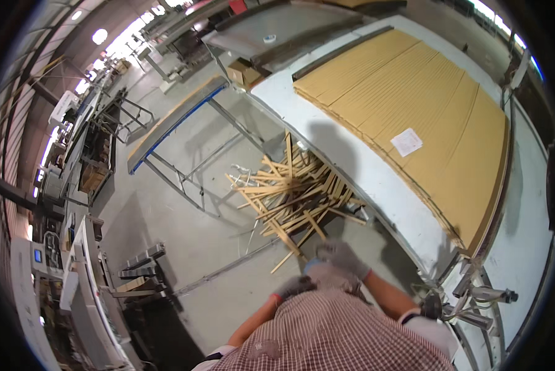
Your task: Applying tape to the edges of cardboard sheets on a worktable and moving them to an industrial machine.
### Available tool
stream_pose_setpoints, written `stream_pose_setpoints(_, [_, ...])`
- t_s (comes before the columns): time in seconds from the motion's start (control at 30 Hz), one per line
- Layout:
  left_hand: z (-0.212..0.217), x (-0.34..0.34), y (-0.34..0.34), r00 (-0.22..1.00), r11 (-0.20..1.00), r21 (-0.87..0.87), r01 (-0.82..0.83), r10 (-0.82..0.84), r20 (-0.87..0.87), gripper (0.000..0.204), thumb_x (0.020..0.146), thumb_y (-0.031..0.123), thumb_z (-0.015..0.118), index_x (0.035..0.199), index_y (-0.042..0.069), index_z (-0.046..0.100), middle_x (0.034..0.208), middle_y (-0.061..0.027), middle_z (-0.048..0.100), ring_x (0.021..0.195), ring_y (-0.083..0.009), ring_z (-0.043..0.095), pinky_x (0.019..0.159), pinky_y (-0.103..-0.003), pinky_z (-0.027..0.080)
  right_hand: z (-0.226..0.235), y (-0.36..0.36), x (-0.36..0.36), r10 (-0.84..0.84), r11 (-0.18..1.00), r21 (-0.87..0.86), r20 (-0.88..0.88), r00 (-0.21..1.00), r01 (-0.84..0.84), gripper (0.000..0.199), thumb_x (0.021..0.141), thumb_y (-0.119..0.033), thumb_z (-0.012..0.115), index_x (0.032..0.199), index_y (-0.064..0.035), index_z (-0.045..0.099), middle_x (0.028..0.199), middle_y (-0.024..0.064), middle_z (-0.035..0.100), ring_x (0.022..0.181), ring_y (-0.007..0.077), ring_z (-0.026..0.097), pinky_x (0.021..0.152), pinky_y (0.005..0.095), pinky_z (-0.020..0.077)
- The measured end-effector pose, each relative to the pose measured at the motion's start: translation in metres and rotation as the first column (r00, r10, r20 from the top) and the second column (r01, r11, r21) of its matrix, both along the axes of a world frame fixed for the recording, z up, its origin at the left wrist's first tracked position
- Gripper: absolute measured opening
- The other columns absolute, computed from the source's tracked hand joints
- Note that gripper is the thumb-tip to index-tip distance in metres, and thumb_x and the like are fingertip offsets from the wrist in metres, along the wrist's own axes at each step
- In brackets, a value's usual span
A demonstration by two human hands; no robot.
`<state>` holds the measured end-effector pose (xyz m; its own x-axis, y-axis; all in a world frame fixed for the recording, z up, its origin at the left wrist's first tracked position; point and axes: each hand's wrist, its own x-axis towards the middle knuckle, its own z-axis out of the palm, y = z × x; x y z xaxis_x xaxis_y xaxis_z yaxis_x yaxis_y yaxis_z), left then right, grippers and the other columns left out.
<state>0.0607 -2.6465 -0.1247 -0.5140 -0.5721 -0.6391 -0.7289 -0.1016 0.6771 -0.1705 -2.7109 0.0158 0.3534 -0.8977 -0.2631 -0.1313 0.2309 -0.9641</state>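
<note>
My right hand (346,258), in a grey glove with a red cuff, is in front of my body with its fingers curled in. What it holds, if anything, I cannot make out. My left hand (293,286), gloved the same way, is lower and to the left, near my apron (327,321); its fingers are too dim to read. A blue-grey patch (312,266) shows between the hands, its kind unclear. Just beyond them lies a loose heap of thin wooden strips (296,188) on the floor. The nearest strip ends reach close to my hands; contact is unclear.
At right, a white-topped table (376,162) bears tan grooved sheets (413,93) with a white paper (406,142) on them. A narrow metal-legged stand (178,123) is left of the heap. Metal fittings (478,303) jut out at lower right. A cardboard box (243,73) sits farther back.
</note>
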Motion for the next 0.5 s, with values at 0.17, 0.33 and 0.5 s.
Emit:
stream_pose_setpoints(0.17, [0.017, 0.167, -0.156, 0.657, 0.656, -0.049, -0.753, 0.744, -0.123, 0.039, 0.086, 0.023, 0.063, 0.114, -0.004, 0.058, 0.091, -0.0092, 0.066, 0.077, -0.0156, 0.061, 0.069, -0.027, 0.048, 0.039, -0.223, 0.046, -0.338, 0.94, -0.052, -0.024, 0.941, 0.337, 0.05, 0.084, -0.017, 0.058, 0.129, 0.0019, 0.046, 0.079, 0.0101, 0.062, 0.068, 0.0155, 0.061, 0.063, 0.0289, 0.0493])
stream_pose_setpoints(0.33, [-0.022, 0.267, -0.299, 0.624, 0.623, 0.069, -0.779, 0.782, -0.018, 0.03, 0.085, 0.018, 0.06, 0.107, -0.003, 0.061, 0.086, -0.009, 0.067, 0.071, -0.0148, 0.062, 0.061, -0.025, 0.047, 0.014, -0.385, 0.051, -0.711, 0.658, -0.42, -0.072, 0.699, 0.625, 0.07, 0.088, -0.027, 0.06, 0.141, 0.0044, 0.026, 0.069, 0.0071, 0.058, 0.06, 0.0132, 0.055, 0.058, 0.0272, 0.0466])
stream_pose_setpoints(0.5, [-0.172, 0.387, -0.448, 0.98, 0.995, -0.011, 0.097, -0.093, 0.176, 0.023, 0.086, 0.021, 0.054, 0.095, 0.002, 0.064, 0.084, -0.0098, 0.067, 0.073, -0.0219, 0.062, 0.068, -0.036, 0.05, 0.0, -0.519, 0.069, -0.855, 0.511, -0.395, -0.326, 0.404, 0.764, 0.067, 0.084, -0.037, 0.058, 0.136, -0.0016, 0.033, 0.076, 0.017, 0.065, 0.075, 0.0348, 0.063, 0.066, 0.0403, 0.048])
